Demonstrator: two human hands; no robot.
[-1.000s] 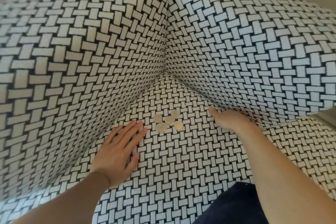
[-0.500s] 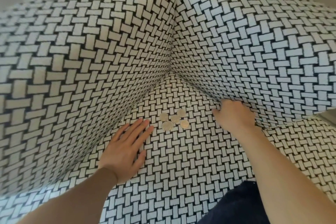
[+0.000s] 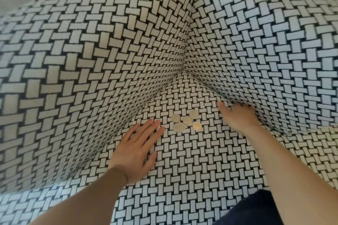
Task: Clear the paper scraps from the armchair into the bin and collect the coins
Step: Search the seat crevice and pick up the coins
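Several gold-coloured coins (image 3: pixel 186 122) lie in a tight cluster on the armchair seat (image 3: pixel 192 170), near its back corner. My left hand (image 3: pixel 138 149) rests flat on the seat just left of the coins, fingers straight, its fingertips a short way from the nearest coin. My right hand (image 3: pixel 237 117) lies to the right of the coins, at the crease where the seat meets the right armrest (image 3: pixel 274 60). One digit points left along the crease and the other fingers are hidden in the fold. No paper scraps and no bin show in the view.
The armchair is covered all over in black-and-white basket-weave fabric, with the left armrest (image 3: pixel 73 78) and the right armrest closing in the seat corner. A dark blue cloth (image 3: pixel 252 208) shows at the bottom right.
My right hand has slid a little back and to the right, into the crease under the right armrest. My left hand stays flat beside the coins, which have not moved.
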